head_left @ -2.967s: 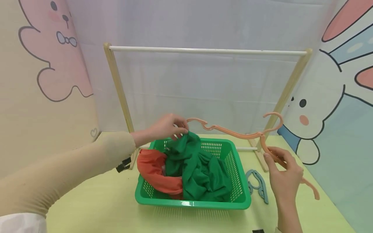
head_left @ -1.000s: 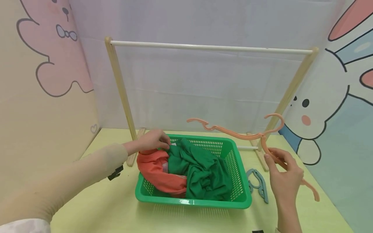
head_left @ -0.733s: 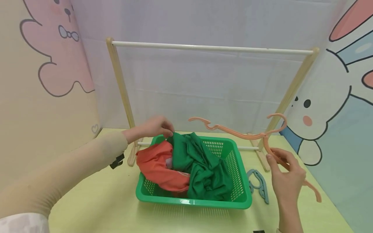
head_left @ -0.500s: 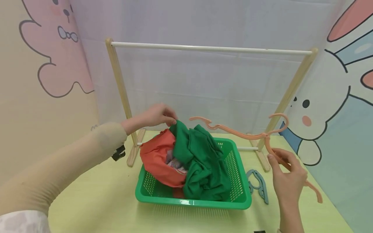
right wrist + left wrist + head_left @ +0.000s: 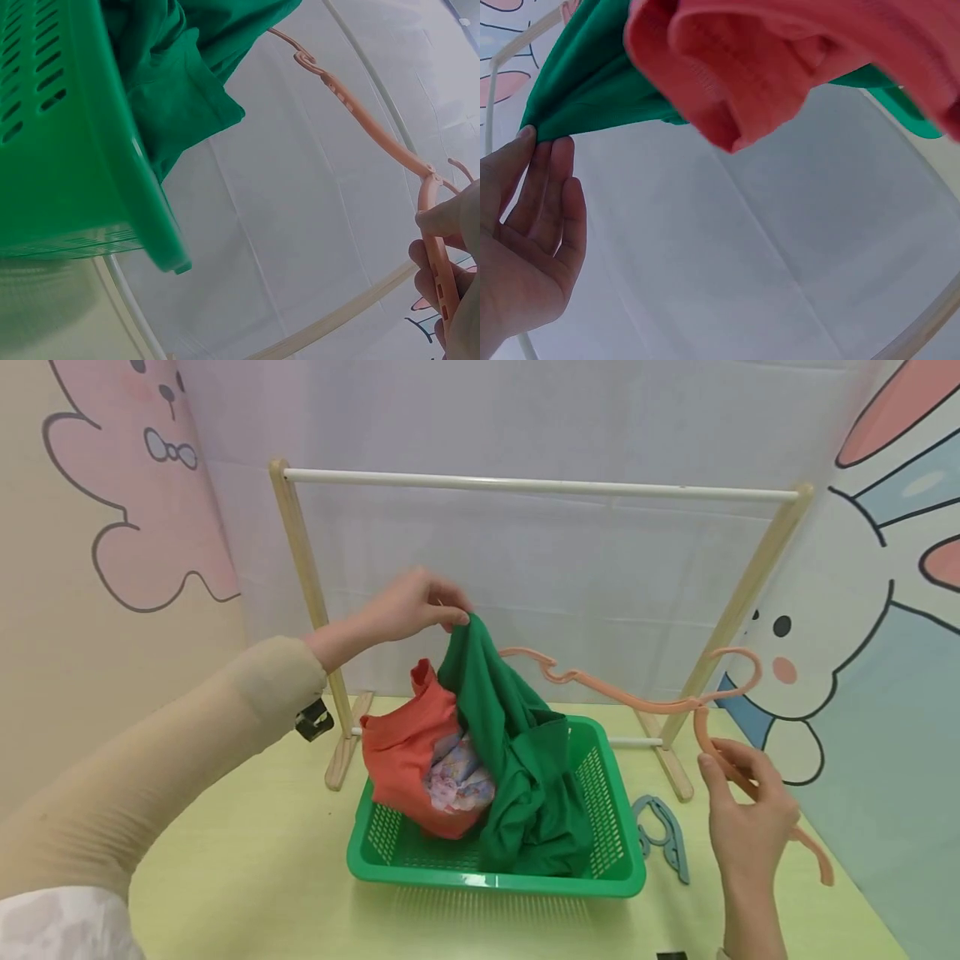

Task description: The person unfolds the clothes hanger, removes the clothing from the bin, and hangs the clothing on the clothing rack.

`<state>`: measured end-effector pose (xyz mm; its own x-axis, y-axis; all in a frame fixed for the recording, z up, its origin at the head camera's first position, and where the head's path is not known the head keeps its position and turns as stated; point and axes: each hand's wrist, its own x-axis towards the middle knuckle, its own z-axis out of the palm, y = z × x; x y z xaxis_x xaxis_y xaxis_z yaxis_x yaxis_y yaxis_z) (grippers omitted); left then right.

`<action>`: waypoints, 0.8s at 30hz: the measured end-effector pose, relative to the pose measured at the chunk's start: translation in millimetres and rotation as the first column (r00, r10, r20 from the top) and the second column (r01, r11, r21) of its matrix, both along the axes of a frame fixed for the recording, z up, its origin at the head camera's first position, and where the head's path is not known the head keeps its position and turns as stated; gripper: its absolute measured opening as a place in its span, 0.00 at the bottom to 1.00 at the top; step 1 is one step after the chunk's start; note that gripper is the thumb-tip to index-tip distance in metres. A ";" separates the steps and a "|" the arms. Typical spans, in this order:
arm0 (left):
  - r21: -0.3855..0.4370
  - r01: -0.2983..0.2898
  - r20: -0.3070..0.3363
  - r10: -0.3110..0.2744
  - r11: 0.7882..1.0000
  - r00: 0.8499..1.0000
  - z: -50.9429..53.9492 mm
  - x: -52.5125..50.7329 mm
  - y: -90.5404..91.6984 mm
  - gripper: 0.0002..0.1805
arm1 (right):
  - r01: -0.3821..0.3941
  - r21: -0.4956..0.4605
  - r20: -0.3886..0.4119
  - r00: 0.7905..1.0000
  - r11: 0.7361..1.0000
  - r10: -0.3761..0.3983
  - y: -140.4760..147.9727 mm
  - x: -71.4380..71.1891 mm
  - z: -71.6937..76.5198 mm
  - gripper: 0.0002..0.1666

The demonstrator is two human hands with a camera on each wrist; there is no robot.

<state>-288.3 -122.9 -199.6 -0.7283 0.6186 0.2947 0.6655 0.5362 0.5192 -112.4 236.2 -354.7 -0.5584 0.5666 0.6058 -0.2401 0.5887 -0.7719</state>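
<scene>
From my end, I judge that any move from here turns on how the free end of the orange hanger lies to the green garment. In the head view, I see the left hand with thumb and fingertips pinched together on the garment's top corner, and the cloth hangs from them toward 5 o'clock, its lower folds down in the green basket. The right hand has thumb and fingers curled round the hanger's near arm, with no slack that I can see. From that hand the hanger's joint sits at 11 o'clock, its hook arching above, and the long arm runs out between 9 and 10, so its long axis points straight at the raised cloth. Its tip lies at about 5 o'clock from my left fingertips, nearer to them than to the right hand. It reaches the garment's edge and seems to pass behind it, and I cannot tell whether the two touch. The red garment is partly raised at 7 o'clock from the left hand, while the white rail spans above at 12.
</scene>
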 end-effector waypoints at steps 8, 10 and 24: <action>0.064 -0.031 -0.065 0.036 0.997 0.997 30.3 -2.0 3.4 0.09 | 0.008 -0.024 0.006 1.000 1.000 -0.008 1.1 0.1 2.0 0.13; 0.079 -0.046 -0.071 0.052 0.996 0.996 37.8 -2.7 4.6 0.09 | 0.009 -0.029 0.002 1.000 1.000 -0.009 1.3 0.2 3.1 0.14; 0.014 -0.069 -0.140 0.071 0.997 0.988 67.4 7.7 5.1 0.11 | 0.010 -0.057 -0.039 0.999 0.998 -0.012 5.1 -2.5 3.6 0.14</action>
